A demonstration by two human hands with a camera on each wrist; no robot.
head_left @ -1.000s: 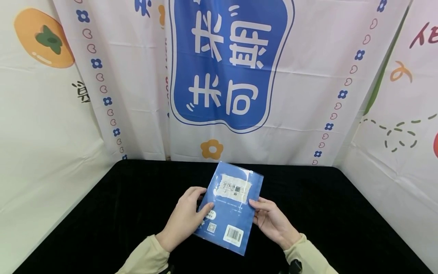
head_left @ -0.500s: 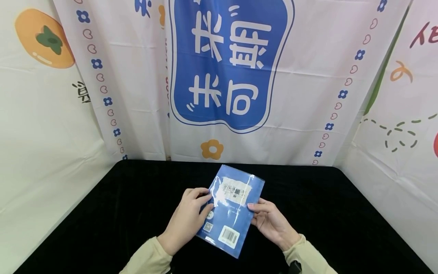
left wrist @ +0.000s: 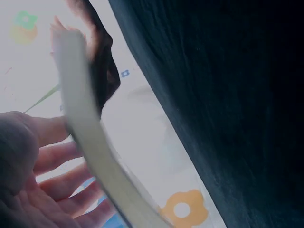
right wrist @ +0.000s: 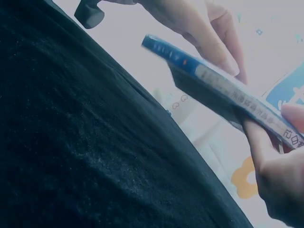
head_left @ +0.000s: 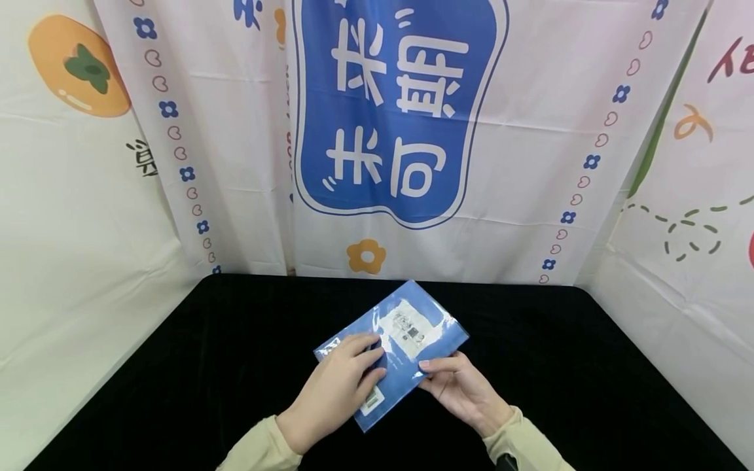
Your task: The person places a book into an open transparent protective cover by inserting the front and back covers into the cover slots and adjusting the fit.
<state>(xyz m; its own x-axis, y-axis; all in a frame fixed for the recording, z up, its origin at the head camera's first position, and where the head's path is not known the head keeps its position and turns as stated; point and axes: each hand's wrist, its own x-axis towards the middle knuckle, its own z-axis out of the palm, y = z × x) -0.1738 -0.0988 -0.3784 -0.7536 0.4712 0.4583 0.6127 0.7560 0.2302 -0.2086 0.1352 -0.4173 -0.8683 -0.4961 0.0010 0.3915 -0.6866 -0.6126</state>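
A blue book with a glossy cover is held up over the black table, its back cover with a barcode facing up in the head view. My right hand pinches its right edge, thumb on top and fingers underneath. Flat across the left part of the cover lie the extended fingers of my left hand, partly hiding the barcode. The left wrist view shows the book's pale page edge beside the left hand. In the right wrist view the printed spine runs into the right hand.
A black cloth covers the table. Behind it hangs a white printed curtain with a large blue sign shape. White printed side walls stand at left and right.
The book has turned clockwise, its top tilting further to the right. My left hand has moved right, further over the cover. The right hand keeps its grip, nearly in place.
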